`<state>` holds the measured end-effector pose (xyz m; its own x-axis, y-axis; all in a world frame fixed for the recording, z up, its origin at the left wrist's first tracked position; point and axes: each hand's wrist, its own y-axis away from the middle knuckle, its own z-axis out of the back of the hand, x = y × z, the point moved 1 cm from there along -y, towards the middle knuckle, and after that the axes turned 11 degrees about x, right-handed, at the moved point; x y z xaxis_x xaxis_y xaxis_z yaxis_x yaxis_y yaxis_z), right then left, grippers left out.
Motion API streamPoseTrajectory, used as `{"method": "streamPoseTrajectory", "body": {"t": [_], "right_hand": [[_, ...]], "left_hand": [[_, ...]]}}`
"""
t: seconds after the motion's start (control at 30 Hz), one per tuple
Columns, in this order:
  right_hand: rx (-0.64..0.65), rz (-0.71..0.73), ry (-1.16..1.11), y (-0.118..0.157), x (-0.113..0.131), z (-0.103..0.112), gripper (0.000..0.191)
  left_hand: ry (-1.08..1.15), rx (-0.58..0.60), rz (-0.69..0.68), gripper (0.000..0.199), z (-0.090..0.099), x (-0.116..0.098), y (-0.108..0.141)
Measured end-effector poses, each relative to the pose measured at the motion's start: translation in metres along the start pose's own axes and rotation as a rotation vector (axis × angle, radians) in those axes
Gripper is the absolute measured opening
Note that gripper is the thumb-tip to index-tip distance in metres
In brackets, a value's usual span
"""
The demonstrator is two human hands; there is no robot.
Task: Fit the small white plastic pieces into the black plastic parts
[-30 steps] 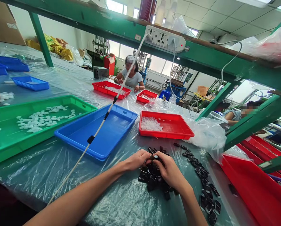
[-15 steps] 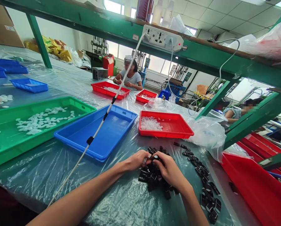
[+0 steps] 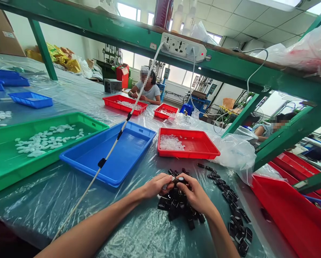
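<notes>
Pinched closed, the fingers of the right hand (image 3: 195,191) hold a small dark piece (image 3: 184,181), its exact outline hidden by the fingers. Left hand (image 3: 156,185) is likewise closed, its fingertips meeting the right hand's, with small whitish pieces (image 3: 164,186) tucked at its fingers; their number cannot be told. Both hands are positioned over the upper part of a loose pile of glossy black pieces (image 3: 175,208), which lies on the plastic-covered table (image 3: 133,225). To the right of the pile, further black pieces (image 3: 231,200) form a curved line running toward the near edge. Beyond the hands stands a red tray (image 3: 200,155) with white pieces (image 3: 171,142) gathered at its left end; crumpled clear plastic (image 3: 237,152) adjoins its right side. Left of it sits an empty blue tray (image 3: 95,161), crossed in view by a pale cord (image 3: 112,147) bearing black bands. A green tray (image 3: 4,175) at far left holds scattered white discs (image 3: 39,143). Across the table, a person (image 3: 151,92) is seated behind two smaller red trays (image 3: 135,111). Overhead, a white power strip (image 3: 183,48) is mounted on a green beam (image 3: 112,34).
</notes>
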<state>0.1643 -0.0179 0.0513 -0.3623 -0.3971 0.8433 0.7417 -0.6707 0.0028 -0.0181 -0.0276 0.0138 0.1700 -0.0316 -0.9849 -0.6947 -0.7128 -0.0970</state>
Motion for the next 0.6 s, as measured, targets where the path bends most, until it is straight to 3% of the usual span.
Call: {"method": "streamPoseTrajectory", "body": {"t": [0.13,0.33,0.6], "right_hand": [[-0.006,-0.004,0.035,-0.001,0.000,0.000,0.020],[-0.008,0.006,0.155,0.002,0.008,0.001,0.013],[0.004,-0.002,0.325,0.004,0.011,-0.002,0.014]], "left_hand": [[-0.158,-0.049,-0.035,0.045,0.000,0.002,0.000],[-0.118,-0.048,0.014,0.045,-0.001,0.000,-0.001],[-0.201,-0.027,0.071,0.028,0.002,0.000,-0.002]]}}
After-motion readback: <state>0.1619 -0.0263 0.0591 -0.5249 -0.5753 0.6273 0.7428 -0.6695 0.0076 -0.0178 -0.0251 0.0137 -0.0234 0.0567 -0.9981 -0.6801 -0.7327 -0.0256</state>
